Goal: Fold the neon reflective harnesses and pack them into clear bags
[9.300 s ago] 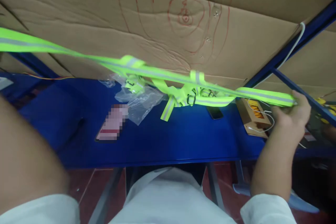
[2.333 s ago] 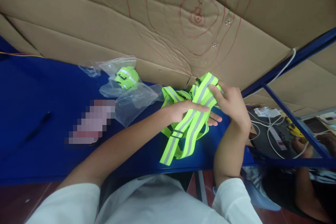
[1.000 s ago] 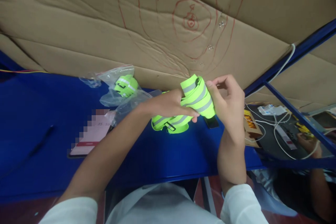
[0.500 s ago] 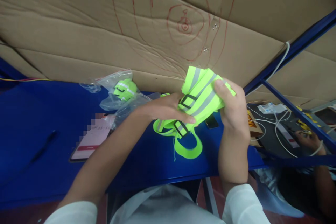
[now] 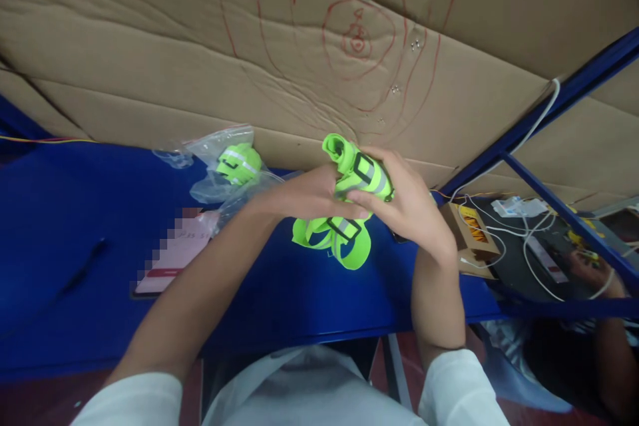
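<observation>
Between my two hands is a neon-yellow reflective strap (image 5: 372, 180) with grey stripes and black buckles, bunched into a roll above the blue table. My left hand (image 5: 312, 196) grips its left side, the thumb lying along the lower edge. From the right, my right hand (image 5: 399, 203) wraps round the roll with its thumb in front. A loose loop and a second buckle hang below my hands. On the table to the left lies another rolled neon strap (image 5: 239, 164), on or in a clear plastic bag (image 5: 210, 190); which one I cannot tell.
A phone or tablet (image 5: 170, 259) and a black cable (image 5: 84, 273) lie on the blue table (image 5: 279, 299). Cardboard (image 5: 150, 46) with red rings rises behind. At right are a blue frame bar (image 5: 539, 203), an open carton (image 5: 466, 233), white cables and another person's hand (image 5: 599, 273).
The strap's wide folded bands have been turned over into a tighter roll. My right hand has moved left and closed round it, nearer my left hand. The hanging loop has risen slightly.
</observation>
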{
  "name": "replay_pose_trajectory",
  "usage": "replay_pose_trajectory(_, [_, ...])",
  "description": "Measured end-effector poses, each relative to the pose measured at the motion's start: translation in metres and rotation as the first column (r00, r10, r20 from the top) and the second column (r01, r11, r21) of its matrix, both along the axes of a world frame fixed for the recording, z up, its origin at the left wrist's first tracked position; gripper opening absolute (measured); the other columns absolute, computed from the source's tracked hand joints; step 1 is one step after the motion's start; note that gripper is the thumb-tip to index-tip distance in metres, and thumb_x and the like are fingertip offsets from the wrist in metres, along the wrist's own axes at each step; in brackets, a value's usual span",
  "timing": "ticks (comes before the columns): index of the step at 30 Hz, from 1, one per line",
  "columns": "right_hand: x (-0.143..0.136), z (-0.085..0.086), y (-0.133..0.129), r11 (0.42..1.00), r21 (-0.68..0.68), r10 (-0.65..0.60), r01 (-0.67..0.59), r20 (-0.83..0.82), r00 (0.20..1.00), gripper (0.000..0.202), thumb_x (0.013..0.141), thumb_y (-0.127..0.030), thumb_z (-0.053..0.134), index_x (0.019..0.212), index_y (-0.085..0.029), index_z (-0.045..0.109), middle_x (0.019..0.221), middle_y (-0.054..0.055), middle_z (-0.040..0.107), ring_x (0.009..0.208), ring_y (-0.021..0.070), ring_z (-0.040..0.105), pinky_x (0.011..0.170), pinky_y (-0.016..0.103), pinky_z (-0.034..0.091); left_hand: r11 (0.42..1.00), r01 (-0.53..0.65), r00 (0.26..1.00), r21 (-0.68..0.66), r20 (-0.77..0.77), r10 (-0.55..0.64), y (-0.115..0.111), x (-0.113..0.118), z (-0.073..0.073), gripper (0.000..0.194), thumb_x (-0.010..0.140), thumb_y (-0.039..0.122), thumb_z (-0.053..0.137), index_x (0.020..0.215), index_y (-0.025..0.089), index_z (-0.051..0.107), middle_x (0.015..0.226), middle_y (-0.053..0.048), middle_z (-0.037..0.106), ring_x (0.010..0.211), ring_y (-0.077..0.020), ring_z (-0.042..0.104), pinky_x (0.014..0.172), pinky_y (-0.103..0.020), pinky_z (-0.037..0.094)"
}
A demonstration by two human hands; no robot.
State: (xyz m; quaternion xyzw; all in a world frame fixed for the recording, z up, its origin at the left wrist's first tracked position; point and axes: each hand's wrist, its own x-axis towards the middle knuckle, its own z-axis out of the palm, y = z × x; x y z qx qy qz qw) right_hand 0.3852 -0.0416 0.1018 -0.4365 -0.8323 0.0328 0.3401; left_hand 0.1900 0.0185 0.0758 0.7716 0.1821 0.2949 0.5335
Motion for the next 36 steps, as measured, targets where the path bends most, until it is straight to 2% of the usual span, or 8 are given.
replay_pose_trajectory(6, [0.002, -0.003, 0.011, 0.968, 0.095, -0.215, 0.231, -0.159, 0.964, 0.039, 0.095, -0.054, 0.068, 0.121, -0.025, 0.070, 0.122, 0.008, 0.074, 0.115, 0.0301, 0.067, 0.103, 0.045, 0.051, 0.934, -0.034, 0.988, -0.355, 0.131, 0.086, -0.007, 0.022, -0.009, 0.051, 0.065, 0.030, 0.093, 0.109, 0.015, 0.072, 0.098, -0.005, 0.075, 0.089, -0.0197, 0.071, 0.079, -0.029, 0.056])
replay_pose_trajectory(11, [0.006, -0.002, 0.009, 0.922, 0.069, -0.339, 0.382, -0.333, 0.880, 0.042, 0.093, -0.061, 0.067, 0.110, -0.023, 0.072, 0.104, 0.007, 0.075, 0.097, 0.0276, 0.070, 0.088, 0.040, 0.055, 0.883, 0.004, 0.981, -0.469, 0.175, 0.088, -0.005, 0.035, -0.019, 0.055, 0.059, 0.026, 0.098, 0.108, 0.016, 0.073, 0.101, -0.005, 0.077, 0.090, -0.0200, 0.072, 0.082, -0.032, 0.057])
replay_pose_trajectory(17, [-0.002, -0.006, 0.009, 0.947, 0.025, -0.273, 0.321, -0.468, 0.841, 0.043, 0.087, -0.063, 0.073, 0.099, -0.022, 0.074, 0.087, 0.001, 0.074, 0.082, 0.0204, 0.070, 0.076, 0.034, 0.057, 0.856, 0.112, 0.950, -0.505, 0.308, 0.057, -0.012, 0.046, -0.029, 0.051, 0.058, 0.022, 0.098, 0.103, 0.016, 0.076, 0.101, -0.003, 0.078, 0.096, -0.0215, 0.072, 0.093, -0.038, 0.056])
replay_pose_trajectory(22, [-0.004, -0.009, 0.011, 0.940, 0.173, -0.180, 0.295, -0.483, 0.857, 0.035, 0.087, -0.053, 0.078, 0.109, -0.026, 0.074, 0.106, 0.000, 0.077, 0.097, 0.0198, 0.072, 0.089, 0.034, 0.058, 0.782, 0.216, 0.900, -0.585, 0.430, 0.073, -0.031, 0.059, -0.029, 0.058, 0.057, 0.023, 0.098, 0.109, 0.017, 0.074, 0.111, -0.006, 0.077, 0.107, -0.0260, 0.072, 0.100, -0.043, 0.056])
replay_pose_trajectory(25, [-0.001, -0.007, 0.011, 0.937, 0.185, -0.175, 0.295, -0.480, 0.860, 0.035, 0.086, -0.051, 0.079, 0.108, -0.025, 0.075, 0.107, 0.001, 0.077, 0.097, 0.0201, 0.072, 0.089, 0.034, 0.058, 0.857, 0.093, 0.943, -0.507, 0.320, 0.087, -0.023, 0.055, -0.031, 0.050, 0.060, 0.024, 0.095, 0.105, 0.017, 0.074, 0.108, -0.006, 0.078, 0.102, -0.0253, 0.073, 0.097, -0.042, 0.057])
replay_pose_trajectory(28, [0.000, -0.008, 0.016, 0.946, 0.109, -0.200, 0.305, -0.543, 0.815, 0.037, 0.081, -0.053, 0.082, 0.101, -0.023, 0.077, 0.091, 0.000, 0.076, 0.081, 0.0171, 0.070, 0.076, 0.031, 0.058, 0.953, -0.114, 0.983, -0.282, 0.106, 0.149, -0.001, 0.043, -0.035, 0.038, 0.066, 0.026, 0.089, 0.100, 0.016, 0.075, 0.095, -0.004, 0.077, 0.090, -0.0231, 0.072, 0.085, -0.038, 0.058])
replay_pose_trajectory(31, [-0.001, -0.011, 0.023, 0.963, 0.024, -0.194, 0.268, -0.628, 0.753, 0.041, 0.077, -0.057, 0.083, 0.095, -0.021, 0.075, 0.081, -0.002, 0.073, 0.071, 0.0144, 0.067, 0.067, 0.027, 0.056, 0.969, -0.242, 0.968, -0.052, 0.050, 0.244, 0.015, 0.029, -0.035, 0.038, 0.071, 0.028, 0.085, 0.106, 0.016, 0.074, 0.096, -0.002, 0.077, 0.089, -0.0229, 0.072, 0.081, -0.034, 0.058])
replay_pose_trajectory(36, [-0.001, -0.017, 0.033, 0.974, -0.225, -0.185, 0.008, -0.778, 0.600, 0.045, 0.083, -0.065, 0.076, 0.094, -0.022, 0.074, 0.080, -0.001, 0.073, 0.079, 0.0183, 0.072, 0.071, 0.031, 0.059, 0.957, -0.215, 0.977, 0.196, 0.043, 0.211, 0.017, 0.014, -0.023, 0.052, 0.072, 0.039, 0.088, 0.117, 0.018, 0.072, 0.110, -0.006, 0.077, 0.101, -0.0287, 0.073, 0.092, -0.041, 0.059])
